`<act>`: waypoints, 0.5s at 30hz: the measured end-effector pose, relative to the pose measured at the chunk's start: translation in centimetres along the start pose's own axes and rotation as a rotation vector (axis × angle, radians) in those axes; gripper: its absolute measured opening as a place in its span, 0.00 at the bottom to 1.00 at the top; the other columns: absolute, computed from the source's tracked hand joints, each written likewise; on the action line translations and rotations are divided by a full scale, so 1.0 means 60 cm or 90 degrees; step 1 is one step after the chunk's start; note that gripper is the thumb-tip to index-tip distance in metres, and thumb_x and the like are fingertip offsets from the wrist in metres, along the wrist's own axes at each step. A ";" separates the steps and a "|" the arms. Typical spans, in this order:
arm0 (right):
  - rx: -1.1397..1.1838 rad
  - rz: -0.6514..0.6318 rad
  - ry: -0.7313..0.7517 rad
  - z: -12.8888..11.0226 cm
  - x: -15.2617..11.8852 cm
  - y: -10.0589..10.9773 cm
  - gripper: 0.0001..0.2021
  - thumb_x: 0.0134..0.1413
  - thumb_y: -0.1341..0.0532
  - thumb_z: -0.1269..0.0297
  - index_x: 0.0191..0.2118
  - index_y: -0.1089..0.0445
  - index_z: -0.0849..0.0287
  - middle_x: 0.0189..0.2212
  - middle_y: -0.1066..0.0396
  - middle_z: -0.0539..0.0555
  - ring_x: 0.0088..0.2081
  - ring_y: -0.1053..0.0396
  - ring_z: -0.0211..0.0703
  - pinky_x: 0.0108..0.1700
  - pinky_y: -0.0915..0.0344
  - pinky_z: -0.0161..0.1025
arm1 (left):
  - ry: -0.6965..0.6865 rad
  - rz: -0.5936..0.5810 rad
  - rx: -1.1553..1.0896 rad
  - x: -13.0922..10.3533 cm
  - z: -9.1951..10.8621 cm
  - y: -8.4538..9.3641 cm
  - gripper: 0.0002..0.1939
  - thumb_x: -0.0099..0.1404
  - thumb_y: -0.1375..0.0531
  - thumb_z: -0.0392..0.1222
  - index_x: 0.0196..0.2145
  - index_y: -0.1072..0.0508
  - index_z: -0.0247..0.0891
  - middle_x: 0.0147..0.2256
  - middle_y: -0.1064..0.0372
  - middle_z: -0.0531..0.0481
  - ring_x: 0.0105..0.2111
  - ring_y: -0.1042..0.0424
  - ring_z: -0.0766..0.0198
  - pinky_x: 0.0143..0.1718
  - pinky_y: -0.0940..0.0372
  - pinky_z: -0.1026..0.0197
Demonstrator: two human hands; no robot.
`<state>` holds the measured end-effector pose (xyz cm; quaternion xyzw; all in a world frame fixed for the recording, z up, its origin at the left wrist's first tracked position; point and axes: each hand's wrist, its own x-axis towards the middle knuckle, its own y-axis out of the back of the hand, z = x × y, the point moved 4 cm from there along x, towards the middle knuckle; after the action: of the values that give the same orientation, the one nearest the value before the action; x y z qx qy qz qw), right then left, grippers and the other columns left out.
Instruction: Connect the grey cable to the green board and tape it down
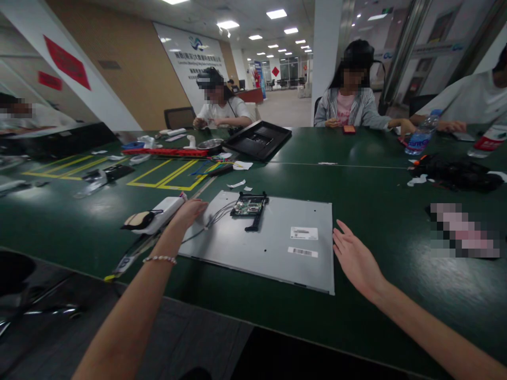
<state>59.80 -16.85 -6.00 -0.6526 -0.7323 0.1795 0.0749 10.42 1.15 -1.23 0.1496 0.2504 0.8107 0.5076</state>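
Note:
A flat grey metal display panel (pixel 285 269) lies on the green table between my hands. On its upper part sits a green circuit board (pixel 249 205) in a black bracket, with grey cables (pixel 214 217) running off to the left. Two white labels are stuck near the panel's right side. My left hand (pixel 190 211) is at the panel's left edge, fingers stretched out, holding nothing. Beside the right edge, my right hand (pixel 358 258) is open with its fingertips close to the rim; whether they touch it I cannot tell.
A white power strip (pixel 164 214) lies left of my left hand. Behind the panel are paper scraps (pixel 236 184), wires and a black frame (pixel 259 140). To the right are a blurred-out pink item (pixel 463 229), a black bundle (pixel 455 171) and a bottle (pixel 422 134). Several people sit around the table.

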 end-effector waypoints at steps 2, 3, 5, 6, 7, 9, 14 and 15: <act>0.032 0.028 -0.007 0.004 -0.003 0.008 0.39 0.58 0.50 0.49 0.69 0.70 0.50 0.68 0.54 0.52 0.67 0.56 0.46 0.66 0.55 0.52 | 0.050 -0.013 -0.031 -0.007 0.000 -0.003 0.12 0.68 0.43 0.43 0.45 0.31 0.32 0.41 0.31 0.46 0.36 0.29 0.63 0.37 0.31 0.58; 0.047 0.041 -0.012 0.005 -0.005 0.013 0.39 0.58 0.50 0.49 0.69 0.70 0.50 0.67 0.53 0.52 0.67 0.56 0.46 0.66 0.55 0.53 | 0.077 -0.021 -0.047 -0.012 0.000 -0.005 0.11 0.68 0.43 0.41 0.44 0.32 0.32 0.41 0.32 0.46 0.37 0.29 0.64 0.37 0.31 0.58; 0.080 0.064 -0.021 0.003 -0.012 0.022 0.39 0.58 0.49 0.49 0.69 0.68 0.48 0.66 0.49 0.53 0.67 0.55 0.46 0.66 0.57 0.53 | 0.105 -0.031 -0.074 -0.023 0.003 -0.007 0.06 0.68 0.45 0.35 0.42 0.34 0.31 0.42 0.32 0.44 0.38 0.29 0.65 0.39 0.32 0.60; 0.098 0.076 -0.022 0.000 -0.016 0.026 0.38 0.57 0.48 0.49 0.69 0.67 0.47 0.65 0.48 0.53 0.67 0.55 0.46 0.66 0.57 0.53 | 0.115 -0.037 -0.085 -0.028 0.005 -0.008 0.04 0.67 0.45 0.32 0.41 0.35 0.31 0.43 0.31 0.43 0.39 0.30 0.65 0.40 0.32 0.61; 0.113 0.089 -0.023 -0.003 -0.021 0.031 0.38 0.57 0.48 0.50 0.69 0.66 0.47 0.65 0.46 0.53 0.66 0.54 0.45 0.66 0.58 0.53 | 0.123 -0.044 -0.095 -0.034 0.006 -0.009 0.03 0.67 0.46 0.30 0.39 0.36 0.32 0.43 0.31 0.41 0.40 0.30 0.65 0.41 0.33 0.62; 0.139 0.113 -0.023 -0.011 -0.030 0.038 0.38 0.56 0.46 0.51 0.69 0.63 0.46 0.64 0.44 0.53 0.66 0.52 0.45 0.66 0.59 0.52 | 0.134 -0.060 -0.111 -0.045 0.009 -0.013 0.04 0.65 0.46 0.29 0.37 0.38 0.34 0.44 0.31 0.39 0.42 0.30 0.63 0.42 0.34 0.62; 0.188 0.159 -0.025 -0.029 -0.046 0.057 0.38 0.54 0.45 0.52 0.68 0.58 0.48 0.60 0.38 0.54 0.64 0.46 0.44 0.66 0.58 0.49 | 0.125 -0.088 -0.122 -0.073 0.018 -0.025 0.04 0.62 0.46 0.30 0.35 0.37 0.36 0.44 0.30 0.39 0.42 0.29 0.60 0.44 0.34 0.58; 0.192 0.166 -0.027 -0.032 -0.048 0.062 0.37 0.53 0.45 0.52 0.68 0.57 0.48 0.59 0.37 0.54 0.63 0.45 0.44 0.66 0.58 0.50 | 0.115 -0.088 -0.117 -0.079 0.020 -0.027 0.04 0.62 0.46 0.31 0.35 0.37 0.37 0.44 0.30 0.40 0.42 0.28 0.60 0.44 0.33 0.57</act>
<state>64.30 -19.08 -5.22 -0.7195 -0.6078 0.3089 0.1324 14.32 -2.23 -1.09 0.0111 0.2294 0.8037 0.5489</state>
